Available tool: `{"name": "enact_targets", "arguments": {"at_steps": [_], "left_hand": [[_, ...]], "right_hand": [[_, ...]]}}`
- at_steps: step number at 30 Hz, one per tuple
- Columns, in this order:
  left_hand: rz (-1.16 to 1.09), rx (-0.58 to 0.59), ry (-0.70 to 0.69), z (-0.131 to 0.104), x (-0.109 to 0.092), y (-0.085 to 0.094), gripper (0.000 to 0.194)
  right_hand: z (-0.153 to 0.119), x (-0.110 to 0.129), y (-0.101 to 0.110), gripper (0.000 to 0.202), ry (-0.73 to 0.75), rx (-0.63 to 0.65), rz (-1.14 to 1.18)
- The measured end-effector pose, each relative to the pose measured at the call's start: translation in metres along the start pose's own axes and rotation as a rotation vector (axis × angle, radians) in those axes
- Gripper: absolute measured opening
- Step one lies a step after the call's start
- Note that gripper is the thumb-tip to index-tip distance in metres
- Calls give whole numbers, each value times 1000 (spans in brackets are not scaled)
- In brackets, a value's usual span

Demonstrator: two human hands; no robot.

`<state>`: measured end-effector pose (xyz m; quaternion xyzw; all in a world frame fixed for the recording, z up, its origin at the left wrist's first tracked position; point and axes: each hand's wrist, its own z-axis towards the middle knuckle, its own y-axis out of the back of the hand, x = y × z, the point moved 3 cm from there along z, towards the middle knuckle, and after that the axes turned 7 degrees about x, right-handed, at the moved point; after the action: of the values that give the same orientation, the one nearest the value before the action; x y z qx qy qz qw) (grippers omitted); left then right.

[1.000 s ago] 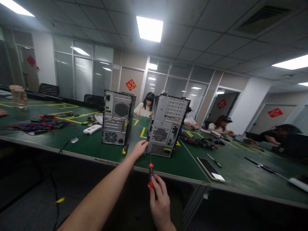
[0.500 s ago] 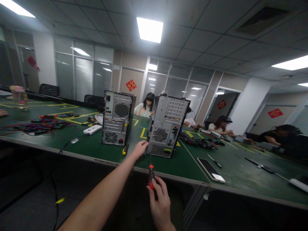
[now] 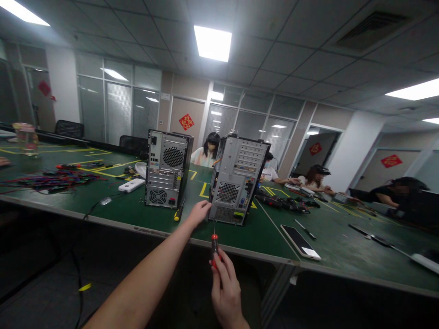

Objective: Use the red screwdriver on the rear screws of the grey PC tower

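In the head view, my right hand (image 3: 227,288) is closed on the handle of the red-and-black screwdriver (image 3: 214,244), fingertips and thumb together around it. The shaft points away from me, its tip at the bottom edge of the computer case on the right (image 3: 233,176), near that case's lower left corner; I cannot tell whether the tip is seated in anything.

My left hand (image 3: 200,214) is against the lower left side of the same case. I cannot tell whether its fingers are clamped there or only resting.

That case stands upright on the green table (image 3: 260,235), its rear panel towards me. A 2nd computer case (image 3: 163,169) stands upright to its left, well apart from it, with a yellow-and-black screwdriver (image 3: 177,214) lying between the 2. To the right lies 1 phone (image 3: 298,240).
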<state>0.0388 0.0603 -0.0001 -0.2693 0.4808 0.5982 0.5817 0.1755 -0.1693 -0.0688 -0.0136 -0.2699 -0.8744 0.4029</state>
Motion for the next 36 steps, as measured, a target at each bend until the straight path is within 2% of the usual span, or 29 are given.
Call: {"name": "enact_targets", "arguments": {"at_steps": [3,5,13,21,25,31,36], "left_hand": [[-13,3,6,0,1,0,34],[-19,3,8,0,1,-1,34],[-36,5,9,-1,-1,-1,32],[0,1,-2,2,1,-1,31],[3,6,1,4,5,-2,31],[1,4,9,3,6,-2,32],[-2,1,8,2,3,-2,33]], "right_hand": [[0,-2,3,35,-32,-72,-40],[0,-3,4,33,-34,-77,-57],[0,-1,4,52,69,-22,-177],[2,-5,6,24,-5,-101,-148],[2,-4,6,28,-1,-97,-172],[0,-1,5,46,49,-67,-227],[2,-2,5,33,12,-71,-199]]}}
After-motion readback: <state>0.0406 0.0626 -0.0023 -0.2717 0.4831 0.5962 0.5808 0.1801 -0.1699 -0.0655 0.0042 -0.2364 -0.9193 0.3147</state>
